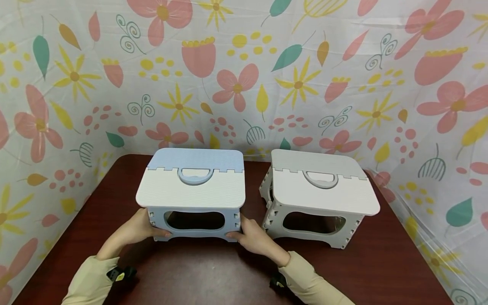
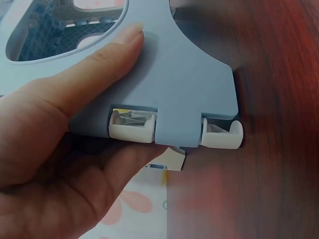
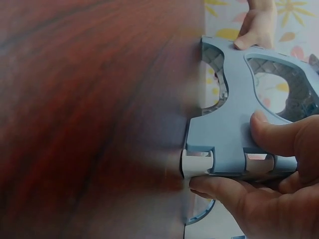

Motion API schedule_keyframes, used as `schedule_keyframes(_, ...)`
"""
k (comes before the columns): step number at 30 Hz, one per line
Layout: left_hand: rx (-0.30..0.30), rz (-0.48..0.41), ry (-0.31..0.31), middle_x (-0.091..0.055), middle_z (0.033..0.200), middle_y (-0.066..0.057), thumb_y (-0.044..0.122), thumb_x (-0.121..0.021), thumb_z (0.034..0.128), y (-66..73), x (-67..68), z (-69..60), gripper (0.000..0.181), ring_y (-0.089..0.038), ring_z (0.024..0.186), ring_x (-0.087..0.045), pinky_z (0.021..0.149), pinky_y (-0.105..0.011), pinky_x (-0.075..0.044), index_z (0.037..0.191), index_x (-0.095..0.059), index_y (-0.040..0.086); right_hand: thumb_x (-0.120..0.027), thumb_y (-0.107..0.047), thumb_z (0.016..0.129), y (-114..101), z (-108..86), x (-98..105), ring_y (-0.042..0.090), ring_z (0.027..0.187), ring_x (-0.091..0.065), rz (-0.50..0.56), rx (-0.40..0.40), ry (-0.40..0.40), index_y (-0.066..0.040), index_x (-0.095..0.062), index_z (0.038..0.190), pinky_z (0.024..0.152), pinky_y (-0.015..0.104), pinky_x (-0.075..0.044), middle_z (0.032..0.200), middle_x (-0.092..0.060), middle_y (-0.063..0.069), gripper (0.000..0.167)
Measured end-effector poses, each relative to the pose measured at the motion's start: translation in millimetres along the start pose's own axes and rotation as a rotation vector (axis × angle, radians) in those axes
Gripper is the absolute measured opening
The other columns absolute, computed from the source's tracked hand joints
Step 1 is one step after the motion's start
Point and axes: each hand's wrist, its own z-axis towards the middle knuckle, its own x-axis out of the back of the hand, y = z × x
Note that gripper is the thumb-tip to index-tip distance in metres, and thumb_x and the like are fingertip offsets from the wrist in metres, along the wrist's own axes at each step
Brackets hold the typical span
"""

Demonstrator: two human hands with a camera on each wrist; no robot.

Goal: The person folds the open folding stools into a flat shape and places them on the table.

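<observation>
"Thumb and fingers first: what have they got hold of?"

"Both are grasping one thing. The left grip [image 1: 139, 228] is clasped on a side of the blue-and-white folding stool [image 1: 190, 192], its thumb laid across the front panel and its fingers round the edge. The right grip [image 1: 253, 237] does the same at the other end — thumb in front, fingers at the side."

"And where is that stool?"

"Upright on the dark reddish-brown surface [image 1: 213, 275], left of centre in the head view. Its top is white in front and pale blue behind, with a blue handle [image 1: 195, 181] at the toothed seam. Below, the front panel has a wide rounded opening."

"What's beside it?"

"A grey-and-white stool [image 1: 324, 195] of similar build, also unfolded, standing just to the right at a slight angle. The two are apart — the right grip reaches between them."

"Farther out?"

"Beige sleeves [image 1: 312, 277] on both forearms, a dark device [image 1: 121, 274] at the left wrist, and a cloth [image 1: 236, 112] behind, printed with pink, yellow and green flowers and leaves."
</observation>
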Motion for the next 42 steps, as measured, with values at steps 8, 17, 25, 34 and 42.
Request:
schedule_keyframes(8, -0.031, -0.016, 0.004, -0.05, 0.134, -0.019, 0.022, -0.093, 0.0603, 2.0, 0.9, 0.1, 0.102, -0.01, 0.113, -0.049, 0.087, -0.034, -0.048, 0.141, -0.034, 0.0, -0.071, -0.02, 0.088, -0.2, -0.4, -0.5, 0.018, 0.102, -0.066, 0.01, 0.017, 0.015, -0.005, -0.047, 0.131, 0.084, 0.032, -0.052, 0.11, -0.07, 0.005, 0.051)
schedule_keyframes(17, -0.052, 0.005, 0.015, -0.051, 0.132, -0.018, 0.02, -0.093, 0.0587, -0.3, -0.7, 0.1, 0.103, -0.011, 0.111, -0.051, 0.084, -0.033, -0.048, 0.141, -0.034, 0.0, -0.071, -0.022, 0.088, -0.3, 0.1, -0.2, 0.017, 0.102, -0.066, 0.003, 0.013, 0.011, -0.005, -0.048, 0.131, 0.084, 0.032, -0.052, 0.11, -0.07, 0.005, 0.051)
schedule_keyframes(25, -0.077, -0.001, 0.018, -0.052, 0.131, -0.018, 0.019, -0.093, 0.059, -0.6, -1.0, 0.3, 0.101, -0.007, 0.109, -0.05, 0.083, -0.031, -0.048, 0.14, -0.035, 0.001, -0.073, -0.022, 0.087, -0.4, 0.8, 1.3, 0.012, 0.095, -0.065, -0.022, 0.014, 0.012, -0.008, -0.051, 0.126, 0.079, 0.028, -0.051, 0.103, -0.07, 0.002, 0.047)
schedule_keyframes(34, -0.082, -0.001, 0.022, -0.051, 0.133, -0.018, 0.015, -0.093, 0.0578, 3.2, -0.5, 0.8, 0.102, -0.003, 0.111, -0.048, 0.085, -0.028, -0.047, 0.14, -0.035, 0.0, -0.072, -0.021, 0.087, -2.4, 0.9, 2.7, 0.006, 0.086, -0.061, -0.029, 0.015, -0.003, -0.01, -0.056, 0.119, 0.075, 0.025, -0.05, 0.099, -0.07, 0.0, 0.038)
schedule_keyframes(42, -0.106, -0.005, 0.03, -0.052, 0.132, -0.017, 0.016, -0.094, 0.0575, 2.8, -0.6, 1.4, 0.1, 0.004, 0.112, -0.045, 0.086, -0.024, -0.045, 0.139, -0.037, 0.002, -0.074, -0.02, 0.086, -1.2, 2.3, 1.9, 0.007, 0.086, -0.062, -0.049, 0.029, 0.012, -0.009, -0.061, 0.109, 0.074, 0.026, -0.051, 0.096, -0.071, 0.001, 0.029)
